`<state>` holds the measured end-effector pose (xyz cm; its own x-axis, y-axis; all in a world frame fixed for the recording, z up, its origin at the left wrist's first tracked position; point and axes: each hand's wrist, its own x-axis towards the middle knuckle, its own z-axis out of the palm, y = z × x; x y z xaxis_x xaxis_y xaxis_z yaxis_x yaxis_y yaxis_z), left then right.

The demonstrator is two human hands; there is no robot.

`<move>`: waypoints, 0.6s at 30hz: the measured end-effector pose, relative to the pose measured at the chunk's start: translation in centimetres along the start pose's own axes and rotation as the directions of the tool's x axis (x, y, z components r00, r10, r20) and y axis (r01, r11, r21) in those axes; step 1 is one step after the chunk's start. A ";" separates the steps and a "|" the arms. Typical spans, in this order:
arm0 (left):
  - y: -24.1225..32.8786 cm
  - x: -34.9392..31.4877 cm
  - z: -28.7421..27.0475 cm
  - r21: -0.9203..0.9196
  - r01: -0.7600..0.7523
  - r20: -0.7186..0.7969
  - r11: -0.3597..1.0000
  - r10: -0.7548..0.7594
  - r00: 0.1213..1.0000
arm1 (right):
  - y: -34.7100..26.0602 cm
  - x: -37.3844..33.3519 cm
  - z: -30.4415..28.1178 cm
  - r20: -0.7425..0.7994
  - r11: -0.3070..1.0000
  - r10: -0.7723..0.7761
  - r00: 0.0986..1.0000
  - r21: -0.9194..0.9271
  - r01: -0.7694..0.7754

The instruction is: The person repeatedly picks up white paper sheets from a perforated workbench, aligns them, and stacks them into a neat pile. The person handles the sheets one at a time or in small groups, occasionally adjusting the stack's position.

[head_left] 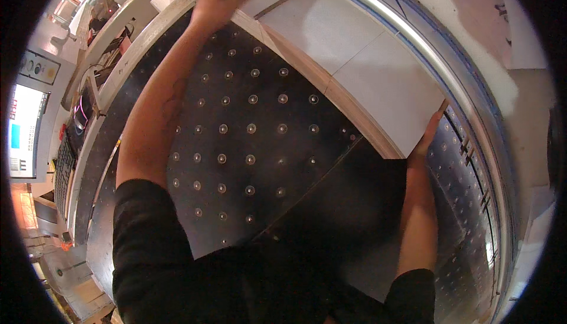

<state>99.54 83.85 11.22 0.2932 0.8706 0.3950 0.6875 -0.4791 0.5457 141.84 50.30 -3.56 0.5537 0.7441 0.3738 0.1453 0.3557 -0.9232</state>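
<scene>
White-faced boards (384,70) with layered wood-coloured edges (331,90) lie at the far right on a dark table. My left hand (220,6) is at their far left end. Its thumb points right, apart from the fingers, and part of the hand is against the edge. At the near right corner my right hand (424,138) is closed on the board's side edge. Some of its fingers are hidden by the board. Both forearms reach forward from the lower edge.
The dark table (266,147) is dotted with round metal studs and has a seam across it. A shiny metal rail (413,46) curves along the far right. On the left stand a lit monitor (26,132), a keyboard (64,170) and a cluttered shelf (97,46).
</scene>
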 end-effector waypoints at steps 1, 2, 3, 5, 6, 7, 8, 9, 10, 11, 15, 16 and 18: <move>-1.0 -0.8 -0.5 -0.349 0.184 -0.019 0.919 -0.203 0.979 | -0.1 0.1 0.2 0.009 1.000 -0.002 1.000 -0.004 0.003; -1.6 -1.4 -0.6 -0.651 0.315 0.028 0.690 -0.393 0.919 | -0.2 0.3 0.3 0.045 1.000 -0.027 0.999 0.006 0.027; -1.9 -1.9 -0.5 -0.865 0.369 0.130 0.338 -0.561 0.818 | -0.2 0.2 0.4 0.052 0.999 -0.028 0.998 0.030 0.027; -0.9 -1.0 1.9 -0.931 0.287 0.128 0.227 -0.531 0.837 | -0.2 0.3 0.5 0.038 0.996 -0.008 0.999 0.090 0.005; -0.1 -0.4 3.6 -0.947 0.290 0.157 0.137 -0.590 0.792 | -0.1 0.4 0.5 0.044 0.989 -0.016 0.999 0.148 0.009; 2.0 1.3 6.7 -0.934 0.257 0.022 0.247 -0.679 0.734 | -0.1 0.5 0.6 0.019 0.983 0.048 0.999 0.177 -0.051; 2.7 2.5 8.0 -0.921 0.283 -0.015 0.268 -0.751 0.660 | -0.1 0.5 0.6 0.021 0.969 0.085 0.996 0.230 -0.087; 3.3 3.7 9.2 -0.907 0.313 -0.052 0.281 -0.814 0.579 | -0.2 0.6 0.7 -0.044 0.948 0.175 0.984 0.276 -0.157; 2.8 5.0 9.0 -0.913 0.331 -0.013 0.237 -0.829 0.559 | -0.3 0.7 0.8 0.034 0.961 0.098 0.995 0.256 -0.104; 2.0 5.3 8.9 -0.912 0.362 0.031 0.192 -0.849 0.527 | -0.6 0.6 1.0 0.050 0.968 0.096 0.994 0.229 -0.105; -4.7 3.3 7.6 -0.937 0.289 0.148 0.199 -0.524 0.839 | -1.8 0.0 1.9 -0.033 0.980 0.073 0.997 0.186 -0.065; -6.0 3.7 7.5 -0.907 0.344 0.179 0.241 -0.520 0.835 | -2.0 0.0 2.1 -0.065 0.982 0.079 0.995 0.174 -0.067; -7.6 4.5 8.1 -0.853 0.431 0.238 0.295 -0.515 0.823 | -2.2 0.0 2.4 -0.037 0.987 0.072 0.997 0.146 -0.066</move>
<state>101.03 92.34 2.82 0.0449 0.9903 -0.1315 -0.2376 0.1385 0.9614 139.55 50.83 -1.30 0.5923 0.7467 0.3027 -0.0127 0.3843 -0.9231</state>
